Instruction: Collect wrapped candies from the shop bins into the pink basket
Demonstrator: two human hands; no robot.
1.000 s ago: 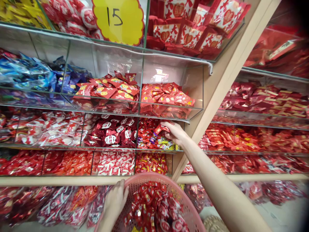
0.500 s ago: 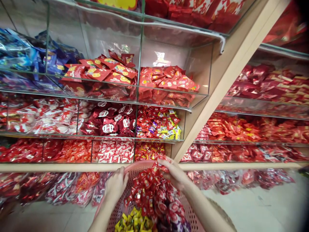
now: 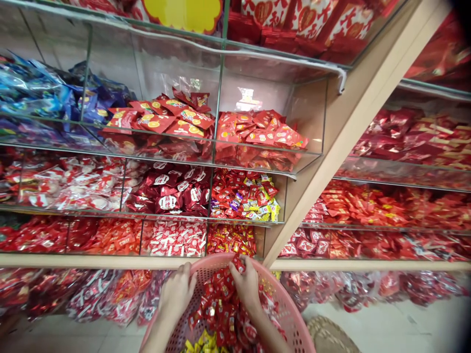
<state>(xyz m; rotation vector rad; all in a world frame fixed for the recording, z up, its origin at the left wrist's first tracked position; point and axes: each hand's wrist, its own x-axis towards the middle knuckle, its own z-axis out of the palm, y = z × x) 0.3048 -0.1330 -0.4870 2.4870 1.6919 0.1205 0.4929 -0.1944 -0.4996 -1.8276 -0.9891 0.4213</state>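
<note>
A pink perforated basket (image 3: pixel 294 314) is at the bottom centre, holding red-wrapped candies (image 3: pixel 221 304) and yellow-wrapped ones (image 3: pixel 206 341). My left hand (image 3: pixel 176 289) grips the basket's left rim, its fingers curled over the edge. Inside the basket near the far rim, my right hand (image 3: pixel 246 284) is closed around red candy pieces, with the fingertips around a red wrapper (image 3: pixel 239 264). The basket's far rim stands against the shelf's wooden front edge, just below a compartment of small red and yellow candies (image 3: pixel 231 239).
Clear-walled shelves hold red orange-print packets (image 3: pixel 158 120), blue packets (image 3: pixel 33 93) and dark red packets (image 3: pixel 171 193). A slanting wooden divider (image 3: pixel 342 127) separates the right-hand bays. Bagged candies (image 3: pixel 125 294) lie below the ledge (image 3: pixel 91 261). A woven round item (image 3: pixel 327 336) stands on the floor.
My right hand has moved left and inward from the basket's right rim, over the red candies. The shelves and basket appear slightly lower in the picture. My left hand stays on the rim.
</note>
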